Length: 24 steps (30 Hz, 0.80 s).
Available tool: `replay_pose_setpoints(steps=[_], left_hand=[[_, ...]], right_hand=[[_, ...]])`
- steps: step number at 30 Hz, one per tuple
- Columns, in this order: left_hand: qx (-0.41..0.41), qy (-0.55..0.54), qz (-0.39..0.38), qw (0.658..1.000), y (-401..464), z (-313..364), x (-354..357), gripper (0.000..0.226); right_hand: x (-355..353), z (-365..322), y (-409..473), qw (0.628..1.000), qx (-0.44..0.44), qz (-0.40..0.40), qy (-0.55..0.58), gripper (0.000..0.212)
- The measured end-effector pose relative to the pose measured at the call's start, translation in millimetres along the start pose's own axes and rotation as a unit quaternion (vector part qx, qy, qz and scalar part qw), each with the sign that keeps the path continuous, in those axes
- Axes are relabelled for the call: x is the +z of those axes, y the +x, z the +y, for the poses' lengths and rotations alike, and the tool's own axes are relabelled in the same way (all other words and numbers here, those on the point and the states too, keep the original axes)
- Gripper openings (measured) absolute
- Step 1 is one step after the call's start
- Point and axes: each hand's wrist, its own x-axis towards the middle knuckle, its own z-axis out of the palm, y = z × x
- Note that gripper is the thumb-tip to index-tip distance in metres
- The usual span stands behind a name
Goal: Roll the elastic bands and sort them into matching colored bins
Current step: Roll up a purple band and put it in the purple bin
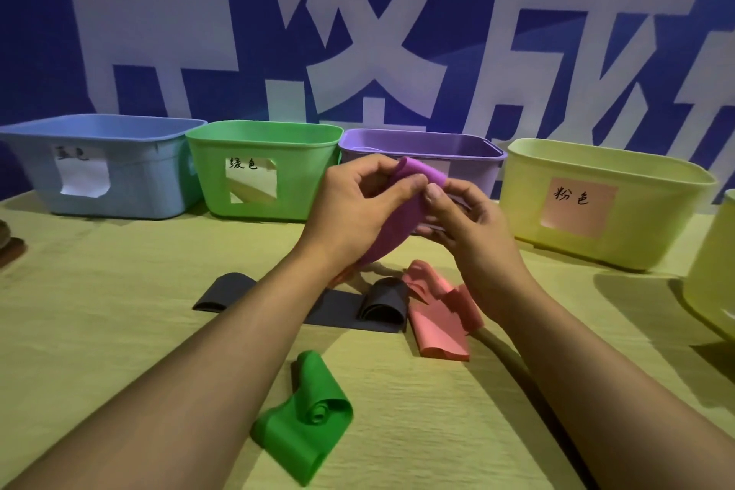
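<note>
Behind the desk [119, 330] hangs a big blue wall with white signs on it. Four bins stand in a row: a blue bin [119, 187], a green bin [294, 171], a purple bin [473, 159] and a yellow bin [636, 235] with a pink label.

Both hands are up in the air, just in front of the purple bin. The left hand [366, 207] and the right hand [461, 219] pinch a purple band [417, 171]. Their fingers [413, 184] curl tight on its top end, where a small roll begins. The rest of the band hangs down below the fingers, between the wrists.

To roll it well, I think the thumbs should keep the roll tight and the edges even, turning a bit at a time. Then it goes in the purple bin just past the fingertips.

Below the hands, black bands [382, 302], a pink band [437, 318] and a green band [306, 418] lie on the desk.
</note>
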Motion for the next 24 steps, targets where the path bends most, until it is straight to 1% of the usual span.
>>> replay_pose_setpoints(steps=[1, 3, 7, 11, 15, 18, 20, 24], left_hand=[[-0.004, -0.013, 0.007, 1.0, 1, 1, 1, 0.015], [-0.012, -0.027, 0.014, 0.999, 5, 3, 3, 0.015], [-0.023, -0.004, 0.017, 1.0, 24, 19, 3, 0.016], [-0.025, 0.018, 0.021, 0.999, 52, 41, -4, 0.027], [-0.019, 0.015, 0.023, 0.999, 67, 61, -9, 0.032], [-0.007, 0.01, 0.024, 1.0, 72, 73, -8, 0.022], [-0.003, -0.011, 0.033, 0.999, 73, 82, -6, 0.014], [-0.002, -0.05, 0.061, 0.997, 78, 98, -5, 0.005]], right_hand=[[1, 0, -1, 1.0, 0.002, -0.02, -0.006, 0.043], [3, 1, -4, 0.998, -0.004, -0.054, -0.022, 0.038], [3, 4, -2, 0.997, -0.018, -0.054, -0.06, 0.024], [2, 6, 1, 0.997, 0.001, -0.045, -0.069, 0.03], [4, 8, -1, 0.992, 0.008, -0.072, -0.104, 0.034], [5, 6, -2, 0.993, 0.011, -0.066, -0.094, 0.028], [7, 5, -3, 0.994, 0.007, -0.058, -0.095, 0.023], [10, 1, -7, 0.991, 0.004, -0.068, -0.116, 0.017]])
